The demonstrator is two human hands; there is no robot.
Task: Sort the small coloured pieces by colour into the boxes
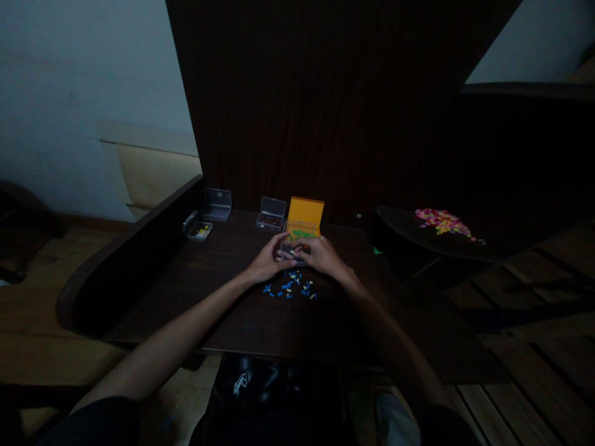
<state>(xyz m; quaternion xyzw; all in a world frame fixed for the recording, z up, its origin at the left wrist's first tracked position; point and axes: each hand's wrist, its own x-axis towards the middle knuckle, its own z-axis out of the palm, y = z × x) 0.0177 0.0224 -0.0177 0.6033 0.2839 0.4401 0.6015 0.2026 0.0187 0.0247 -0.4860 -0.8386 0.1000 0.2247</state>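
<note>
My left hand [268, 260] is wrapped round the left side of a small clear plastic box [302, 263] on the dark table. A few pale pieces show inside the box. My right hand [321, 255] bends over the box from the right, with its fingers pressed together at the opening. Whatever those fingertips hold is too small and dark to tell. Just in front of the box, tiny blue and cream building-block-like pieces [286, 286] lie scattered. Directly behind it stands an open orange-lidded box [305, 210] with green pieces [302, 235] in it.
Open clear boxes stand at the back: one with dark reddish pieces [271, 221], one farther left [216, 212], one with yellow pieces [201, 230]. A heap of pink and yellow pieces [444, 222] lies on a surface to the right. A raised wooden side [134, 248] borders the table's left.
</note>
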